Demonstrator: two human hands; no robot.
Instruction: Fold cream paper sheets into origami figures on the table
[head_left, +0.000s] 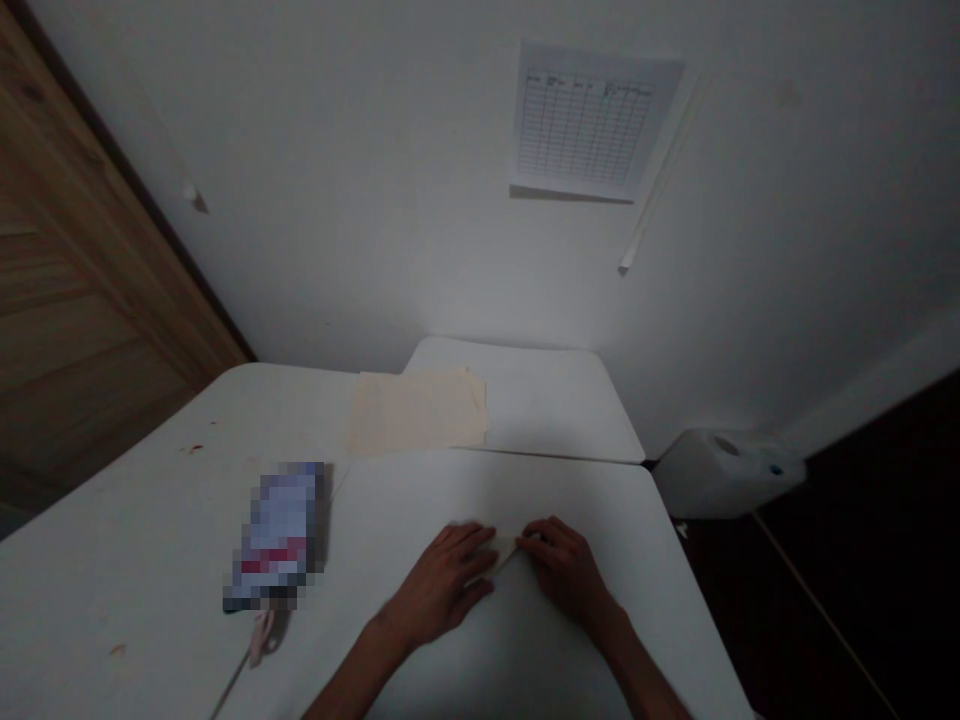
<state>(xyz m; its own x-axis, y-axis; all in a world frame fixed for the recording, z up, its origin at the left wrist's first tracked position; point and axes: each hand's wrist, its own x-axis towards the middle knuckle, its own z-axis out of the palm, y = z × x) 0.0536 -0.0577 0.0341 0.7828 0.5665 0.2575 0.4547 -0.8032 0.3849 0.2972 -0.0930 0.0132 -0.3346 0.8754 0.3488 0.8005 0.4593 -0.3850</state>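
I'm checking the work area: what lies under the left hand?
The left hand covers part of a small pale piece on the white table. The covered part, and anything else beneath, cannot be seen.

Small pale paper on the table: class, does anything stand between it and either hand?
Nothing visible does: the left hand partly covers the small pale paper, and the right hand is at its right end.

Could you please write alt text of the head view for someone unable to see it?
A person's left hand and right hand touch a small pale piece on a white table. Pale sheets lie beyond, a pixelated item lies left, and a printed grid hangs on the wall.
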